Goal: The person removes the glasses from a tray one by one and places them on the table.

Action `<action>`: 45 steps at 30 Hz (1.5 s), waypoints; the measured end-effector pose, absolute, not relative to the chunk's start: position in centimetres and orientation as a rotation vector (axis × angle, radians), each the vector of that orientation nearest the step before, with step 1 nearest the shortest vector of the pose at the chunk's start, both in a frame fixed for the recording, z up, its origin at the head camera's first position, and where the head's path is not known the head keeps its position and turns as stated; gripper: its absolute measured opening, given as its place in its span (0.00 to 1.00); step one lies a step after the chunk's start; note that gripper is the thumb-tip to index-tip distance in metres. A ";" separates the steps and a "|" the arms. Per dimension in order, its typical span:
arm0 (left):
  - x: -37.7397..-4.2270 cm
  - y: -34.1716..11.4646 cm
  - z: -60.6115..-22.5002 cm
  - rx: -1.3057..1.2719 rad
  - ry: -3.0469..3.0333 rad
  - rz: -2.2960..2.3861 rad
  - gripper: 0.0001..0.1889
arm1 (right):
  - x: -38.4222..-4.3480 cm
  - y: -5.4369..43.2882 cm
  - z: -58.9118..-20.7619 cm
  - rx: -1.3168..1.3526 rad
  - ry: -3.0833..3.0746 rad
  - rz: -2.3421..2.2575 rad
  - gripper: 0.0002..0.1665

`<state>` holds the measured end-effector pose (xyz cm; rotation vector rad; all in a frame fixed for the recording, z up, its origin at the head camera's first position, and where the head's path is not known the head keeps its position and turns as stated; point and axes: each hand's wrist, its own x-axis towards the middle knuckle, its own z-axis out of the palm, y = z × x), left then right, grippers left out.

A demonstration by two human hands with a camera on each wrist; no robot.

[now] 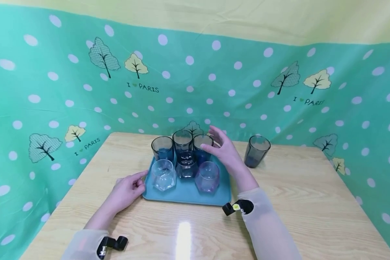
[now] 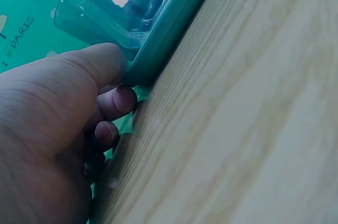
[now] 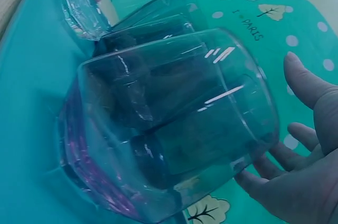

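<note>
A blue tray on the wooden table carries several glasses. My left hand pinches the tray's left edge; the left wrist view shows the thumb against the rim and the other fingers curled below. My right hand is at the back right dark glass, thumb before its rim, fingers spread and not closed around it. Two more dark tumblers, one left and one middle, share the back row. In front stand a clear glass, a dark short glass and a purple-tinted glass.
Another dark tumbler stands on the table, right of the tray. Behind and at the sides hangs a green dotted cloth with tree prints. Black wrist cameras sit on both sleeves.
</note>
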<state>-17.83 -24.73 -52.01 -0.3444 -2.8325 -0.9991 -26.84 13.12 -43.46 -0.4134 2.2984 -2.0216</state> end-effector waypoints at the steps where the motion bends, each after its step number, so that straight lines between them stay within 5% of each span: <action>1: -17.9 -24.8 -51.9 -0.345 -2.827 -0.994 0.27 | -26.8 13.0 -43.4 -0.420 2.297 -2.009 0.54; 45: -17.8 -24.7 -52.3 -0.348 -2.833 -0.977 0.27 | -26.8 12.1 -45.1 -0.345 2.271 -1.924 0.56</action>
